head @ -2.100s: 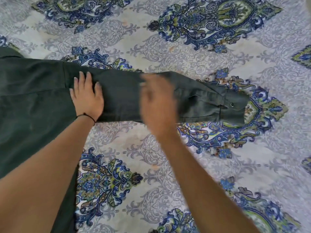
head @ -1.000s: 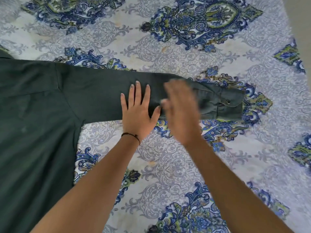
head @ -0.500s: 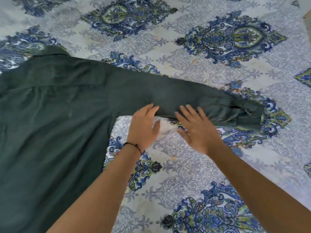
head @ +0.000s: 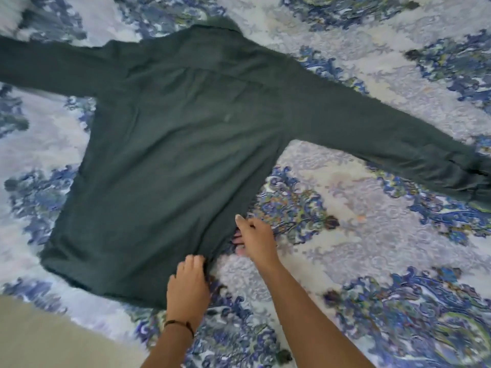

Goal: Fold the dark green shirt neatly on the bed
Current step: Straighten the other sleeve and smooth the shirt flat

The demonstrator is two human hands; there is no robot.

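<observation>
The dark green shirt (head: 180, 144) lies flat on the bed with its collar at the far side, and both sleeves stretch out to left and right. The right sleeve's cuff (head: 470, 179) reaches the frame's right edge. My left hand (head: 187, 285) sits at the shirt's near right hem corner, with its fingers curled over the fabric edge. A little farther along the right side seam, my right hand (head: 256, 240) pinches the edge between thumb and fingers. The picture is blurred by motion.
The bed sheet (head: 372, 248) has a white ground with a blue and green paisley pattern. The bed's near edge runs diagonally at the bottom left, with beige floor (head: 39, 338) beyond it.
Both hands left the right sleeve and moved down and left to the shirt's lower right side and hem. The view swung left and now takes in the whole shirt.
</observation>
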